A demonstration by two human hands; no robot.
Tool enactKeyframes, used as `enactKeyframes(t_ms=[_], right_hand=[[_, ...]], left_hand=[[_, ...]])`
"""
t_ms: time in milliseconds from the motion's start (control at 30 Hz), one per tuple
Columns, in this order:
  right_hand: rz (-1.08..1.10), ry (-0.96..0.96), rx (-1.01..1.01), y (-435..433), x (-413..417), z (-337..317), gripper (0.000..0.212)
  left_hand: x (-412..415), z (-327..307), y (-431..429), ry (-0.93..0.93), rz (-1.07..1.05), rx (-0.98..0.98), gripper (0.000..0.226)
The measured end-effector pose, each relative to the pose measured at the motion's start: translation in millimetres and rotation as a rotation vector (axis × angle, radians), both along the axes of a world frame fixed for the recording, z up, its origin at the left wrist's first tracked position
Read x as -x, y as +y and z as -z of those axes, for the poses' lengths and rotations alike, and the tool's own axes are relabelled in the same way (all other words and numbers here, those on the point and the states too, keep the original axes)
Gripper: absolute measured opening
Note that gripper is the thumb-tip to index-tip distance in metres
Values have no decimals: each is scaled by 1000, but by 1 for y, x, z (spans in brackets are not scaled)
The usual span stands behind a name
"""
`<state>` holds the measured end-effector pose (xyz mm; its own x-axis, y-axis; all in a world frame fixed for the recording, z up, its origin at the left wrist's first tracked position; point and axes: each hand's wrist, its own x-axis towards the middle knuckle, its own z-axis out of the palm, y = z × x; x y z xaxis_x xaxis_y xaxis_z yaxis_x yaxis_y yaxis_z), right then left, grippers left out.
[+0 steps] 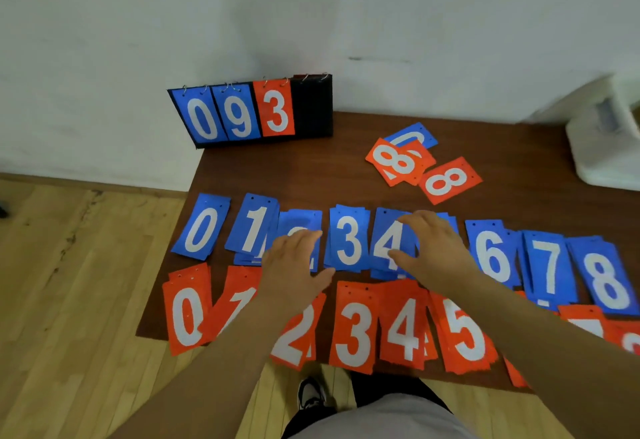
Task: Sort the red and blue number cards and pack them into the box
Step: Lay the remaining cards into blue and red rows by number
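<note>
- Blue cards (349, 241): one row of small stacks across the mid tabletop, face up, white digits 0–8 left to right. The 2 is partly hidden and the 5 fully hidden under the hands.
- Red cards (353, 328): second row just nearer the person. 0–5 are readable, the rest are cut off at the right. Front edges overhang the tabletop edge.
- Loose pile (398, 161): far side, right of centre, red cards overlapping a blue one. Single red 8 (450, 180) lies tilted just beside it.
- Card build: thin flat rectangles, matte, two punched holes along the top edge.
- Left hand (294, 265): palm down, fingers straight, resting on the blue 2 stack, gripping nothing.
- Right hand (436, 248): palm down, fingers spread wide over the blue 5 stack, thumb on the blue 4, gripping nothing.
- Tabletop (277, 168): dark brown, smooth, butts against the wall.
- Scoreboard stand (311, 109): black, upright at the far left corner. Metal rings on top carry blue 0, blue 9 and red 3; the fourth panel is bare black.
- White plastic unit (606, 148): far right, blurred, can't tell what it is.
- Wall (311, 6): white, scuffed.
- Floor (86, 283): light wood planks with dark wear marks.
</note>
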<state>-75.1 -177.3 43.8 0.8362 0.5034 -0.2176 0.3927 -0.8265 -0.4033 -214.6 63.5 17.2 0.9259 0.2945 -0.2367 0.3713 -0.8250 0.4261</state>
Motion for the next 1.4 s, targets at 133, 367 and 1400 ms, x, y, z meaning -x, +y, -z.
enactKeyframes(t_ms=[133, 367, 1400], right_hand=[[65, -18, 1, -26, -50, -5, 65], [200, 49, -6, -53, -144, 2, 51], [537, 297, 42, -68, -229, 64, 37]], left_hand=[[-61, -2, -9, -31, 8, -49, 72], [-178, 3, -26, 4, 24, -76, 72], [-313, 38, -44, -29, -230, 173, 63]])
